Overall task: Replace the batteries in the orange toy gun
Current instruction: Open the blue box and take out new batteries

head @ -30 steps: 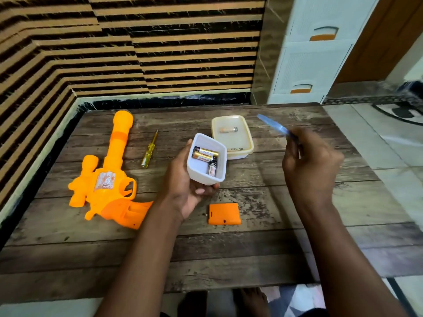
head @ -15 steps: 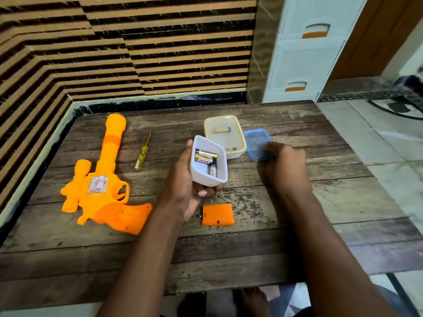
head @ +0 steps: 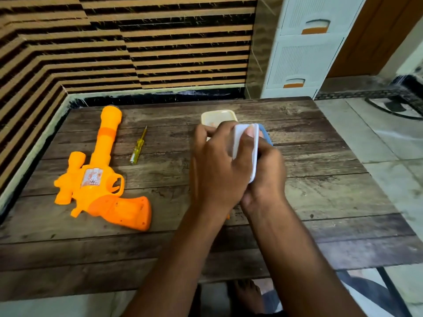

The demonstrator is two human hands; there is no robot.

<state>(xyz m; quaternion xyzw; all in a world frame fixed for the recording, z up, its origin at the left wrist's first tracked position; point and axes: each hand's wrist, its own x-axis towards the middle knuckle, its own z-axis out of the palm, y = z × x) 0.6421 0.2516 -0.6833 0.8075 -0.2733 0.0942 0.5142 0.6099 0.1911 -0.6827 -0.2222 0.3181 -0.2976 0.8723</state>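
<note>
White tub (head: 245, 152) tipped on edge, gripped by left hand (head: 217, 165) and right hand (head: 265, 175); batteries could spill, roll off table (head: 320, 179).

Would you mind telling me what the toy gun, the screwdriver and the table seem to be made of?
The toy gun looks like moulded plastic: uniform bright orange, smooth and slightly glossy, with rounded seams. The screwdriver seems to have a translucent yellow plastic handle and a thin shaft, likely metal, though it is too small to be sure. The table appears to be weathered wooden planks, matt, with visible grain and worn dark patches.
</note>
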